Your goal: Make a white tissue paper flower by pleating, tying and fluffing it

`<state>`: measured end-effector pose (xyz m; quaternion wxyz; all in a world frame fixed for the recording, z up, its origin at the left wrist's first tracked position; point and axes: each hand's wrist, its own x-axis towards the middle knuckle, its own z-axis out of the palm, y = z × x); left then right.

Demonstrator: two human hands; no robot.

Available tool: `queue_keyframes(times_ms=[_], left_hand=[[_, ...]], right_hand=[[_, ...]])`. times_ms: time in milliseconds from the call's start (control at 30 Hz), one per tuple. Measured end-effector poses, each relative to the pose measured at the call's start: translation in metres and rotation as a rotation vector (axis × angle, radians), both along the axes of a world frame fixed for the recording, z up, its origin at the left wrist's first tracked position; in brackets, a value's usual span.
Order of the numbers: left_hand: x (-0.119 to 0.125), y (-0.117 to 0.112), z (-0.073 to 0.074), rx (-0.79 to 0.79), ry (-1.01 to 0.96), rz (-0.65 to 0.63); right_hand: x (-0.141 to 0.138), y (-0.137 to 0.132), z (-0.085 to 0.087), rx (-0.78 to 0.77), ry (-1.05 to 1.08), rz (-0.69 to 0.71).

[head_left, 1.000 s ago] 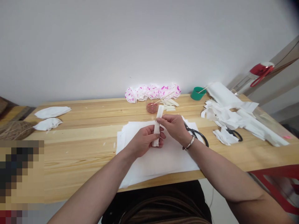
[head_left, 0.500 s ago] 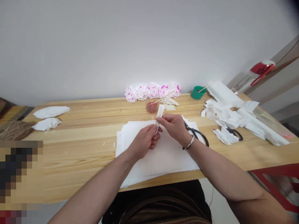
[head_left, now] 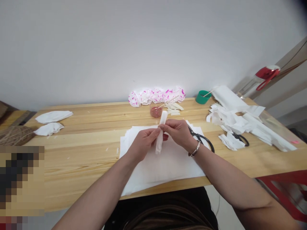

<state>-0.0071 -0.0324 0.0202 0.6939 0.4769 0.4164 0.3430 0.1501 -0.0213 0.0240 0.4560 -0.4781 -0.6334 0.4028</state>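
A narrow folded strip of white paper (head_left: pixel 161 134) stands nearly upright above a stack of white sheets (head_left: pixel 165 163) on the wooden table (head_left: pixel 83 150). My left hand (head_left: pixel 144 142) pinches the strip at its middle from the left. My right hand (head_left: pixel 177 131), with a metal bangle on the wrist, pinches the same spot from the right. Both hands hover just over the sheets.
Black scissors (head_left: pixel 203 140) lie right of my right wrist. Behind are a small cup of pink liquid (head_left: pixel 155 111) with a stick, cut white strips (head_left: pixel 174 108), pink-spotted paper flowers (head_left: pixel 157 95) and a green cup (head_left: pixel 202 96). White paper scraps (head_left: pixel 237 121) are piled at right; twine (head_left: pixel 14 134) and two white pieces (head_left: pixel 51 121) at left.
My left hand slid up the strip from its lower part to its middle, so the lower end hangs free. My right hand shifted slightly left.
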Motion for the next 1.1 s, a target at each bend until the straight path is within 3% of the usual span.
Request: queue_keyframes(times_ms=[267,533,867,1000,1100], left_hand=[[0.000,0.003,-0.004,0.006,-0.040,0.033],[0.002,0.001,-0.004,0.048,0.042,0.078],[0.002,0.000,-0.004,-0.022,0.022,0.081],[0.002,0.000,-0.002,0.004,0.049,0.102],[0.003,-0.001,-0.001,0.118,0.111,0.111]], right_hand=[[-0.002,0.002,-0.006,0.056,0.013,0.045],[-0.001,0.004,-0.003,-0.003,0.012,0.028],[0.003,0.007,0.004,-0.007,0.114,-0.099],[0.005,0.007,0.007,-0.043,0.065,0.023],[0.004,0.005,0.003,-0.083,-0.030,0.111]])
